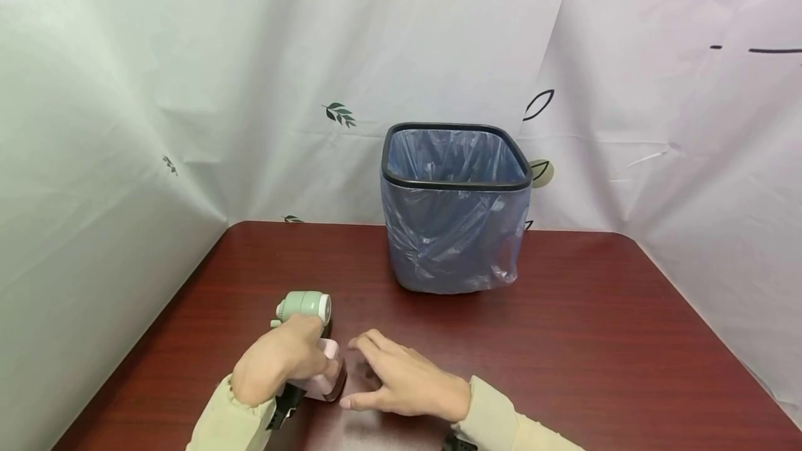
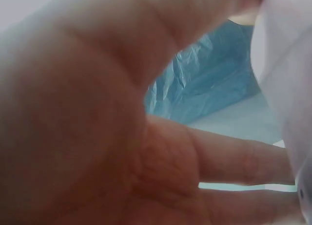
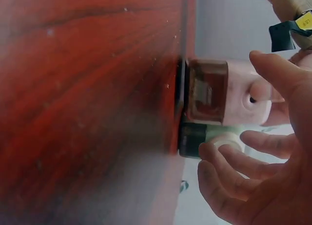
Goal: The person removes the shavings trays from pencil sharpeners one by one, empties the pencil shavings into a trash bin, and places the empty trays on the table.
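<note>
My left hand (image 1: 282, 357) grips the pink pencil sharpener (image 3: 243, 91) from above, thumb on one side and fingers on the other. The sharpener has a round pencil hole in its face and a see-through brownish lower part, and stands at the table's front left. In the left wrist view its pale pink side (image 2: 287, 74) fills the right edge. My right hand (image 1: 410, 381) hovers just to the right, fingers loosely spread and holding nothing. Behind the pink one stands a green sharpener (image 1: 302, 305) with a white front ring and a small knob at its back.
A bin (image 1: 454, 235) with a black rim and bluish plastic liner stands at the table's back middle. White printed sheeting (image 1: 250, 89) hangs behind and along both sides of the dark red table (image 1: 595, 339).
</note>
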Tool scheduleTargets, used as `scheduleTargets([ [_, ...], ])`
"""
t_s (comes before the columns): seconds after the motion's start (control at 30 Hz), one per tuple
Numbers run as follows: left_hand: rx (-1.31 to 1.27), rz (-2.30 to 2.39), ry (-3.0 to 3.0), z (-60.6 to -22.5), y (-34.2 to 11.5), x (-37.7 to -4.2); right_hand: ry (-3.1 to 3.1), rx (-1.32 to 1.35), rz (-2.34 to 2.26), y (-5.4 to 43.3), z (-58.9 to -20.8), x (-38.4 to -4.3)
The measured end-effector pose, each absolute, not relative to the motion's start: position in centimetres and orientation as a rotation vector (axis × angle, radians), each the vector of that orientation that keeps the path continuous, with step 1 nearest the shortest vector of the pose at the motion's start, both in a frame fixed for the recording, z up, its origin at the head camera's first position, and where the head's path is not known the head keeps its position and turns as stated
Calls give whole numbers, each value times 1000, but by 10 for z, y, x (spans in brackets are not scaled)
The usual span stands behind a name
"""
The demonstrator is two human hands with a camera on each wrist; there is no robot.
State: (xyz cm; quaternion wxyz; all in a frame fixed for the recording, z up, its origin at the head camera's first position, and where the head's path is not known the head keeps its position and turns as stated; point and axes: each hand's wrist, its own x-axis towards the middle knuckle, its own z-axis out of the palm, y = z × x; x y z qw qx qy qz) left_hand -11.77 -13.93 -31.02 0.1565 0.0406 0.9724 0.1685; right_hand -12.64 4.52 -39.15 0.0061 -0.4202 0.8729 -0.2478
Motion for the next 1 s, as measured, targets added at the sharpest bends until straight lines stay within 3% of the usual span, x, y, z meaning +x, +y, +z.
scheduleTargets([
  [1.0,257,490,2816,-308,-128,-113,2712,-1158,-992,30,-403,-118],
])
